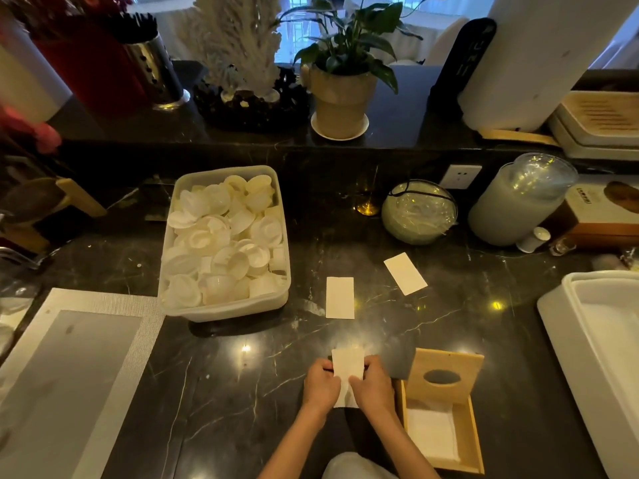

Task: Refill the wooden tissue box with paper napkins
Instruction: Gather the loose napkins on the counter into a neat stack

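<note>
A white paper napkin (347,366) is held upright over the black marble counter, my left hand (321,383) gripping its left edge and my right hand (371,383) its right edge. Just right of my hands stands the wooden tissue box (472,444), its lid (446,366) with an oval slot tipped up. White napkins (432,435) lie inside the box. Two folded napkins rest flat farther back, one (340,298) straight ahead and another (405,273) angled to the right.
A plastic tub (276,302) of white shell-like pieces sits at centre left. A grey placemat (69,375) lies at the left, a white tray (587,340) at the right. Wrapped stacks of cup lids (419,212) and a potted plant (340,98) stand behind.
</note>
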`<state>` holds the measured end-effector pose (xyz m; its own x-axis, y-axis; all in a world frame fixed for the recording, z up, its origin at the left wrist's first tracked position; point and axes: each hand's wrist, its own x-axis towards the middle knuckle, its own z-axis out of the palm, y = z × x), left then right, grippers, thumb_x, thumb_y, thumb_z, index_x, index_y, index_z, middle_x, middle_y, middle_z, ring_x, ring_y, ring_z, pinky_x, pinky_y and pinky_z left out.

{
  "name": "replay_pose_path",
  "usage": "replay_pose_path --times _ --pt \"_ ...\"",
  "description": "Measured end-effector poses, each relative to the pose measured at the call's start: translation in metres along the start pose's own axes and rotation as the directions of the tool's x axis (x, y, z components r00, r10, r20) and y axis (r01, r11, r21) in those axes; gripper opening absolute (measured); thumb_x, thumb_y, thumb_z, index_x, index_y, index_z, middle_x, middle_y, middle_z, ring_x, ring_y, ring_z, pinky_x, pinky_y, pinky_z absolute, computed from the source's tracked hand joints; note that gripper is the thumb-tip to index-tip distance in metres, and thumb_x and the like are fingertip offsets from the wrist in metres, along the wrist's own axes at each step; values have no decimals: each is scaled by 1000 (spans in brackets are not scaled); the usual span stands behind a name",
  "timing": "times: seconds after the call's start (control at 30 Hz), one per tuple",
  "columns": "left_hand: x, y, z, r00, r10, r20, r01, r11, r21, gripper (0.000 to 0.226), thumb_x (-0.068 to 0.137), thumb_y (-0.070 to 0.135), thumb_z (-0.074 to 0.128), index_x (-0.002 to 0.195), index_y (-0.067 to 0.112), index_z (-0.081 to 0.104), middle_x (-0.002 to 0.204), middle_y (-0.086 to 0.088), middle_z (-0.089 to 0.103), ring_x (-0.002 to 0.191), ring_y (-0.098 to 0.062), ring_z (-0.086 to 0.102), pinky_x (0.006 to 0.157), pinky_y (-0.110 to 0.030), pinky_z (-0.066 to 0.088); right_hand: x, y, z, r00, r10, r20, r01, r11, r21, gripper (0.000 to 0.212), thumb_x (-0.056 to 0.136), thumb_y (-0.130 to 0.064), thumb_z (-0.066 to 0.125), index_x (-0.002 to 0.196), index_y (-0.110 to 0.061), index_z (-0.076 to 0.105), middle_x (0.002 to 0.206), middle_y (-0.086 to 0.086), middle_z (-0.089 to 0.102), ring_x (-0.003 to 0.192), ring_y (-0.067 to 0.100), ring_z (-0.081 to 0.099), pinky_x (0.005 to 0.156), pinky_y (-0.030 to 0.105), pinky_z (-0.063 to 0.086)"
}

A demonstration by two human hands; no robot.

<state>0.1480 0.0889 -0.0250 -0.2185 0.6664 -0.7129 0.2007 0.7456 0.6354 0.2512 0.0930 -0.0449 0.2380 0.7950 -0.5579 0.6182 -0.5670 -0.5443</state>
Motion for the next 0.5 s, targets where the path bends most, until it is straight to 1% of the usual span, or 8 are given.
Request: replay_pose_path --times 0.1,0.17,0.23,0.27,0.33,0.37,0.43,0.5 --pt "13 21 -9 998 59 17 -58 998 -27 28 88 -6 50 105 16 57 107 -9 69 99 -23 67 87 -43 59 16 -17 -9 999 11 46 -19 986 166 38 88 -11 67 122 -16 50 118 6 67 106 23 64 86 33 53" --pt "29 41 -15 994 113 1 -113 993 -26 28 90 -4 51 110 13 60 110 -10 69 103 -25 67 90 -43 59 31 -37 -18 999 -5 50 -7 971 237 34 88 -10 66 120 -16 54 117 6 67 103 20 64 88 36 55" --pt "47 64 -19 986 166 -35 -166 986 -14 26 92 -4 50 110 9 64 108 -13 70 101 -27 68 85 -41 60 48 -60 -25 999 -27 27 19 963 270 25 90 -10 64 113 -15 58 115 8 68 96 16 62 77 28 54" --pt "57 75 -21 981 184 -56 -184 983 5 24 92 -3 50 107 7 65 107 -15 70 99 -26 69 77 -35 61 56 -71 -29 999 -34 7 31 962 272 21 90 -11 63 110 -15 59 114 8 68 92 14 60 69 22 50" --pt "74 97 -22 974 208 -87 -204 977 55 22 93 -3 50 106 4 66 108 -17 69 96 -23 67 63 -20 52 72 -89 -34 999 -38 -31 45 962 270 16 91 -11 62 106 -15 59 113 10 67 87 13 56 57 13 39" --pt "81 105 -23 974 209 -89 -204 977 65 23 93 -3 50 109 4 65 112 -17 67 96 -22 65 61 -16 48 79 -96 -37 998 -39 -39 48 959 281 16 92 -11 62 108 -13 60 113 11 67 87 13 56 55 12 36" --pt "90 119 -22 978 195 -68 -193 980 40 26 92 -3 51 115 5 61 118 -15 64 100 -20 63 64 -16 50 87 -106 -41 998 -48 -44 59 953 298 21 94 -11 60 114 -12 59 117 11 66 90 14 57 56 12 38" --pt "91 126 -22 986 164 -31 -165 985 -40 30 91 -3 54 118 9 58 121 -13 63 105 -21 63 77 -28 59 90 -111 -44 999 -44 -28 50 955 293 25 95 -15 58 120 -14 56 121 9 64 95 15 57 58 12 41"
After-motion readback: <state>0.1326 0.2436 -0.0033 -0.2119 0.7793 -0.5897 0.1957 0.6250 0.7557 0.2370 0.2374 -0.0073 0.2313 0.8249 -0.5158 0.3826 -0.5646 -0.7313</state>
